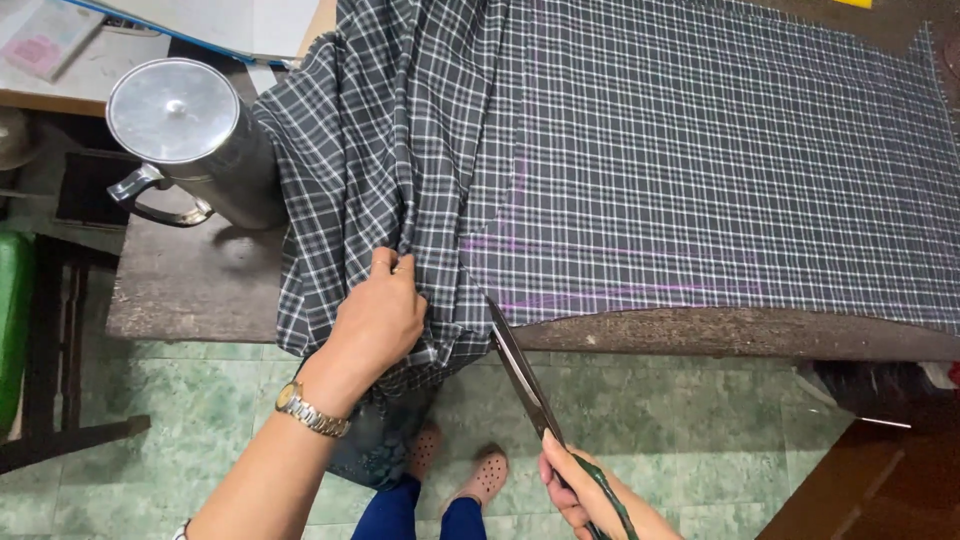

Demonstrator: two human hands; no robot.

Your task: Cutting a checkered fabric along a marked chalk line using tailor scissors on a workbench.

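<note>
we see a big checked cloth (700,150) spread over a dark wooden table (190,290), filling the top and right of the frame. our left hand (378,320), in the middle low part, has its fingers (385,265) curled and pinching a bunched fold of the cloth where it hangs over the table edge. a gold watch (310,410) sits on that wrist. our right hand (575,485), at the bottom, has its fingers wrapped tight around the scissors (525,375) handle. the blades point up to the cloth edge, just right of the pinching fingers, near purple chalk lines (600,295). a shiny metal pot (195,140) stands at the upper left, touching the cloth.
</note>
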